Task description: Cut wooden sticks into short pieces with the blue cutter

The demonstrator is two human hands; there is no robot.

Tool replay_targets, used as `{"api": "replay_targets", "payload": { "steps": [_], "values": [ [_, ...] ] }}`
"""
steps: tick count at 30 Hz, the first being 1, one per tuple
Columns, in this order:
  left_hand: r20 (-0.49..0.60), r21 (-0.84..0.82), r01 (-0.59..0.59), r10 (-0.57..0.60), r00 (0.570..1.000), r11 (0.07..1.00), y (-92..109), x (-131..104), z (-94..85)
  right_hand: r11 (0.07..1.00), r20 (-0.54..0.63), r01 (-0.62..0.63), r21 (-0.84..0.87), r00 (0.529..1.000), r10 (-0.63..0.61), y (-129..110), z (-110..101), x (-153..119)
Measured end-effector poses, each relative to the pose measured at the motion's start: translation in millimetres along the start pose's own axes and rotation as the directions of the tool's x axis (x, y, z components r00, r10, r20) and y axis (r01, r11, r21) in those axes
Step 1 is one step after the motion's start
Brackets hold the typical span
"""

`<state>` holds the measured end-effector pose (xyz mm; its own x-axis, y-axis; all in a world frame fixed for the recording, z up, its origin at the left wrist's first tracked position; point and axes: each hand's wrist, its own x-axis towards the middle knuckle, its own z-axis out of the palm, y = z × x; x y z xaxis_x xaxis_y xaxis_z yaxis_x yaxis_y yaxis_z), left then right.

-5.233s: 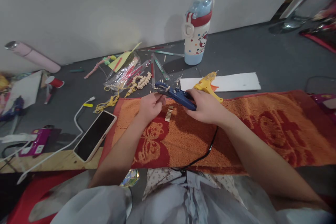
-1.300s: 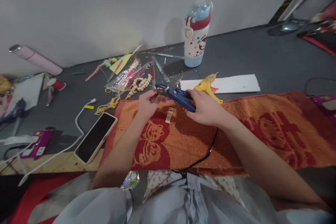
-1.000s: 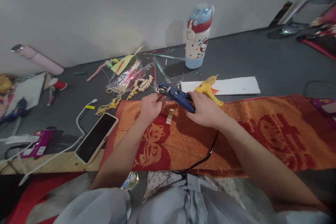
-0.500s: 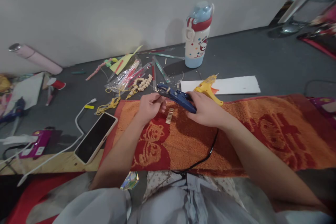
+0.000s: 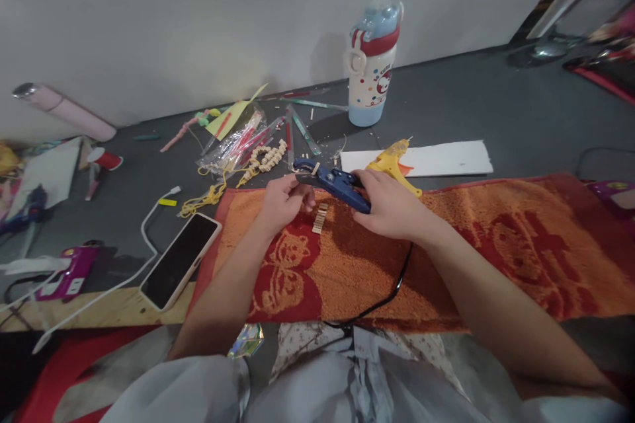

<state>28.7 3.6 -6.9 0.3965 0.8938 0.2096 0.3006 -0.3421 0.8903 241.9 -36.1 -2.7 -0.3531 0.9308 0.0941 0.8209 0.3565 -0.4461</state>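
My right hand (image 5: pixel 389 203) is wrapped round the handle of a blue tool (image 5: pixel 342 186) with a black cord, held above the orange and red towel (image 5: pixel 367 264). My left hand (image 5: pixel 288 201) is at the tool's far left end, thumb and fingertips pinched together; what they hold is too small to make out. Below the tool, a short row of small wooden pieces (image 5: pixel 320 218) lies on the towel. Just beyond my right hand a yellow glue gun (image 5: pixel 391 162) rests partly over a white strip (image 5: pixel 446 160).
A blue and white bottle (image 5: pixel 373 73) stands at the back. Left of centre lie plastic packets (image 5: pixel 238 142), a string of wooden pieces (image 5: pixel 270 157) and yellow cord (image 5: pixel 208 197). A phone (image 5: pixel 181 261), white cable (image 5: pixel 149 238) and purple box (image 5: pixel 74 271) are on the left.
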Motion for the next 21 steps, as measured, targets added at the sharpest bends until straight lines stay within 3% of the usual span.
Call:
{"api": "replay_targets", "payload": {
  "steps": [21],
  "values": [
    [0.041, 0.068, 0.034, -0.037, 0.999, 0.997, 7.0, -1.7, -0.3, 1.000, -0.011, -0.007, 0.013, 1.000, 0.007, -0.3, 0.6, -0.4]
  ]
}}
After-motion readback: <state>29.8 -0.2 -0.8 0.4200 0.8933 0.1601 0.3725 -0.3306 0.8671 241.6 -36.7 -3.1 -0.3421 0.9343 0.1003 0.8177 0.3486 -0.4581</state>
